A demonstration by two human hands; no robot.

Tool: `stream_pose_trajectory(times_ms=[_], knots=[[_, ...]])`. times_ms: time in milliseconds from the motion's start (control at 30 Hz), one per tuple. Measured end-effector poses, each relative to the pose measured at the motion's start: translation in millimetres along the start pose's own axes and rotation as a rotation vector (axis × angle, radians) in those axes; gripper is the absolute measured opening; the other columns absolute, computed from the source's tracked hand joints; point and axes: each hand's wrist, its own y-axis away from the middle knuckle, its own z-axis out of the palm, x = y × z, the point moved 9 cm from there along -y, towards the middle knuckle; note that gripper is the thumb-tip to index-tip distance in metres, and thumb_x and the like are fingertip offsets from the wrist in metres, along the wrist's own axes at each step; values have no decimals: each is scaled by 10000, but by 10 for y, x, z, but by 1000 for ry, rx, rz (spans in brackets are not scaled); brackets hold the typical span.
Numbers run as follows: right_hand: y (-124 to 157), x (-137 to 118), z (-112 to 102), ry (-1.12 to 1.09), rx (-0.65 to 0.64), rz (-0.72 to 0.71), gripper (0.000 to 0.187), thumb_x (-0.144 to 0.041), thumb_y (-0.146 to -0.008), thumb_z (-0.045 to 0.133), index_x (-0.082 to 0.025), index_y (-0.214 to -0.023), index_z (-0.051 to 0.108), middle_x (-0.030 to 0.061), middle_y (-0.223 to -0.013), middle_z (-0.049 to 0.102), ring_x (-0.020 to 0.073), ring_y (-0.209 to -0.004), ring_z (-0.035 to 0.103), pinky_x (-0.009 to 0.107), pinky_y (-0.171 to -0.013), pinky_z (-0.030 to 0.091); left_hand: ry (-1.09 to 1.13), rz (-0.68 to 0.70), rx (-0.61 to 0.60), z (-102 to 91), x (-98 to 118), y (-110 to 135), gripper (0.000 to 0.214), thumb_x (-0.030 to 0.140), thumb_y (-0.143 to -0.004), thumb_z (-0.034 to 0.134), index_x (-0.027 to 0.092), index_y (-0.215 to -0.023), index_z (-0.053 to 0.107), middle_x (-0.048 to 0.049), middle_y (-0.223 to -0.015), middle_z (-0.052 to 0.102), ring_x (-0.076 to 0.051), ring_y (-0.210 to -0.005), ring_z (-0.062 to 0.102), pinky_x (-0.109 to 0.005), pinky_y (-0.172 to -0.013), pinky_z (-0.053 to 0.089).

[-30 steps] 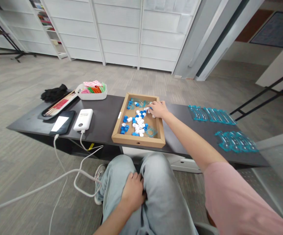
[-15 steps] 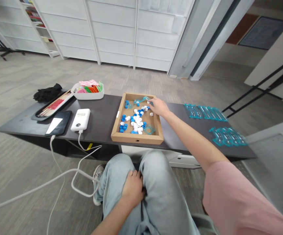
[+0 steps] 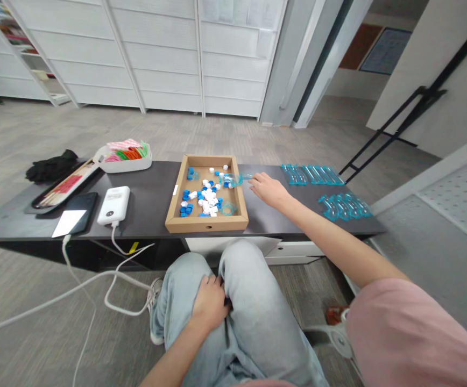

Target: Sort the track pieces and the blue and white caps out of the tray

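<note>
My right hand [image 3: 268, 189] is over the right rim of a shallow cardboard box [image 3: 171, 219], its fingers pinched on the end of a clear teal plastic piece [image 3: 238, 179]. That piece stretches leftward across the rim, its far end above the box. Inside lie many small white blocks [image 3: 208, 201] and blue blocks [image 3: 185, 210], some clustered in the middle. Another clear teal piece [image 3: 228, 208] rests in the box's near right corner. My left hand [image 3: 210, 302] lies on my thigh, holding nothing visible, its fingertips partly hidden between my legs.
Two rows of clear teal pieces [image 3: 312, 174] lie on the dark table [image 3: 153, 188] at right. To the left are a white power bank [image 3: 114, 205] with a cable, a phone [image 3: 75, 214], a long tray [image 3: 62, 188], a white container [image 3: 126, 163] and black cloth [image 3: 51, 166].
My right hand has moved from inside the box out past its right rim, drawing the clear teal piece along. The view has turned rightward. My left hand stays on my thigh.
</note>
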Motion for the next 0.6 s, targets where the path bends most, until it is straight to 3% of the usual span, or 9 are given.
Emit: stream_pose_trajectory(times_ms=[200, 433, 533, 600], knots=[[225, 21, 141, 22, -5, -20, 368, -210, -1259, 520, -132, -1521, 766, 189, -1494, 750, 334, -1370, 664, 420, -1033, 638, -11, 5, -37, 14, -28, -23, 648, 393, -889, 582, 183, -1427, 875, -280, -1513, 771, -471, -1533, 661, -655, -1335, 470], [269, -36, 125, -42, 140, -73, 362, -204, -1245, 526, -153, -1492, 786, 191, -1433, 755, 327, -1307, 658, 438, -1059, 618, 4, -18, -22, -133, -24, 21, 551, 329, -870, 576, 280, -1315, 898, -263, -1415, 793, -470, -1440, 737, -650, -1267, 543], [285, -86, 129, -101, 214, -80, 363, -186, -1233, 538, -158, -1498, 783, 189, -1413, 754, 324, -1290, 652, 456, -1100, 609, 14, -54, 54, -449, 16, 176, 512, 294, -946, 514, 352, -1288, 890, -228, -1371, 797, -452, -1393, 762, -665, -1214, 570], [306, -124, 155, -146, 253, -81, 373, -168, -1224, 543, -154, -1516, 775, 191, -1417, 752, 325, -1293, 650, 474, -1144, 600, 59, -64, 242, -922, 71, 315, 478, 390, -1039, 492, 416, -1325, 875, -199, -1332, 803, -462, -1370, 764, -697, -1177, 582]])
